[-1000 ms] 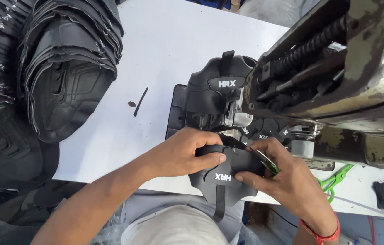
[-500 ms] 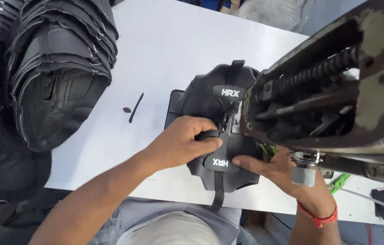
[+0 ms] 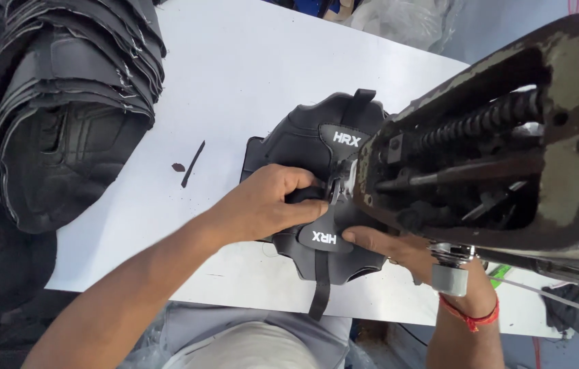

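The left hand (image 3: pixel 269 201) curls its fingers shut over a black shoe upper (image 3: pixel 324 242) lying on the white table (image 3: pixel 248 75), under the sewing machine head (image 3: pixel 494 157) at the right. The right hand (image 3: pixel 392 246) is partly hidden beneath the machine; its visible fingers press flat on the upper, the rest unseen. A stack of black uppers (image 3: pixel 64 123) sits far left.

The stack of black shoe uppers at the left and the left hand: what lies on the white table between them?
In the head view, only a thin dark strip and a small dark scrap lie on the white table between the stack and the left hand.
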